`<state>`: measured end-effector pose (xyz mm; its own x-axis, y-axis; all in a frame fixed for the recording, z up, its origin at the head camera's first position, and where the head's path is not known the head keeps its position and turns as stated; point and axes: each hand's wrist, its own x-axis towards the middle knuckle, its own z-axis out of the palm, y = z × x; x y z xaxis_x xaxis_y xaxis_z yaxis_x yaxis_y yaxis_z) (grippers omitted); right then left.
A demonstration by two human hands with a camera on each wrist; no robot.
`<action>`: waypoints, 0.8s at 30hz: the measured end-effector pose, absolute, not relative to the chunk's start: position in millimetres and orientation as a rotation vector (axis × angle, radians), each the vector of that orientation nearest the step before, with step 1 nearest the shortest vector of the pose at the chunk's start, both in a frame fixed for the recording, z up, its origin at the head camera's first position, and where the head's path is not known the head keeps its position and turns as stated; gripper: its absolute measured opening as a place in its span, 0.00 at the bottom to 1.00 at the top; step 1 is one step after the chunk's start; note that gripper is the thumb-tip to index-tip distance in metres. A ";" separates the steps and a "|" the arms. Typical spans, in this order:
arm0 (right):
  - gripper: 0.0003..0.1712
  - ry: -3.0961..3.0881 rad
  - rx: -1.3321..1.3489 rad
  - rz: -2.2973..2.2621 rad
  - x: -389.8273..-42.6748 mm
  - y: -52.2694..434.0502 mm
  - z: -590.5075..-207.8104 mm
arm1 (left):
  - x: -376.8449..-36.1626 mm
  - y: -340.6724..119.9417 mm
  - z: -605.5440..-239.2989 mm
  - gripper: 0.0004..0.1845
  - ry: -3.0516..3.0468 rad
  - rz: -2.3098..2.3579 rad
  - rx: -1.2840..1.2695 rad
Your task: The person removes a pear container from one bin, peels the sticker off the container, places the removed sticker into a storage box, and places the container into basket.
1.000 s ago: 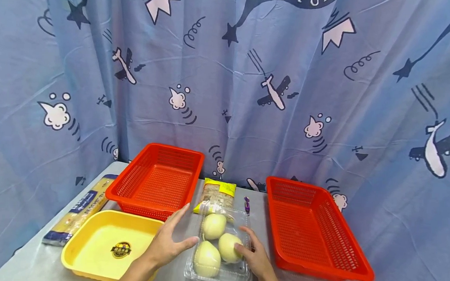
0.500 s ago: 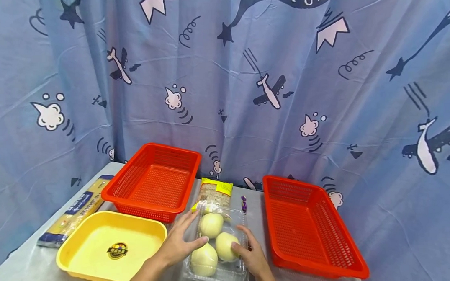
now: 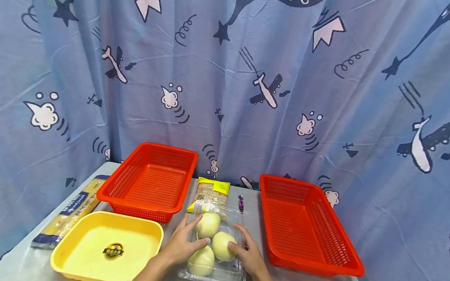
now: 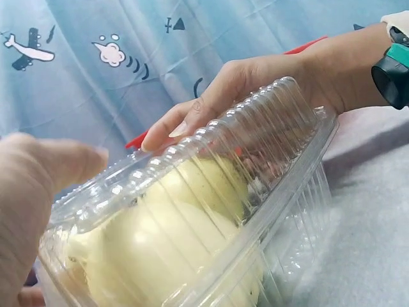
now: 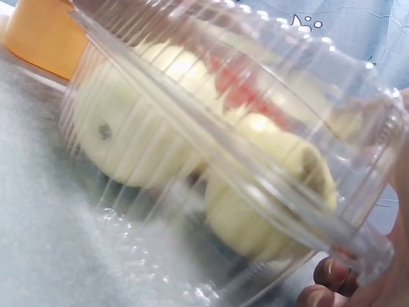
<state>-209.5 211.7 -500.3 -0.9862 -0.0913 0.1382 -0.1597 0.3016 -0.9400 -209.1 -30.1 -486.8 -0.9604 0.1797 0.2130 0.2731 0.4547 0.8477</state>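
Observation:
A clear plastic clamshell box [image 3: 228,279] with three pale yellow-green pears [image 3: 201,262] inside lies between the two hands at the front of the table. My right hand [image 3: 251,259] grips its right side, thumb over the lid and fingers round the edge. On the opposite side my left hand [image 3: 180,245] holds the box, its thumb reaching across the lid. The ribbed lid [image 4: 281,109] looks closed in the left wrist view. In the right wrist view, curled fingertips [image 5: 332,272] show by the box's rim.
A yellow tray [image 3: 72,264] and a red basket [image 3: 105,194] stand to the left, with a long packet of noodles [image 3: 73,207] beside them. Behind the box are a yellow-topped food bag [image 3: 211,190] and a purple-wrapped candy [image 3: 241,203]. Another red basket [image 3: 336,271] stands right.
My left hand has moved right, from beside the box onto its left side and lid. The right hand keeps its hold. The whole head view has shifted slightly.

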 end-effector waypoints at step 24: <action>0.35 -2.606 0.276 1.622 -205.2 212.9 -484.4 | -215.7 -34.1 -470.4 0.30 -2.772 -1.327 -0.520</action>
<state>-205.2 212.9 -484.4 -0.9823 -0.1199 0.1441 -0.1822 0.4306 -0.8839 -215.7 -34.1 -470.4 -0.9440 0.2861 0.1642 0.3074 0.5820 0.7529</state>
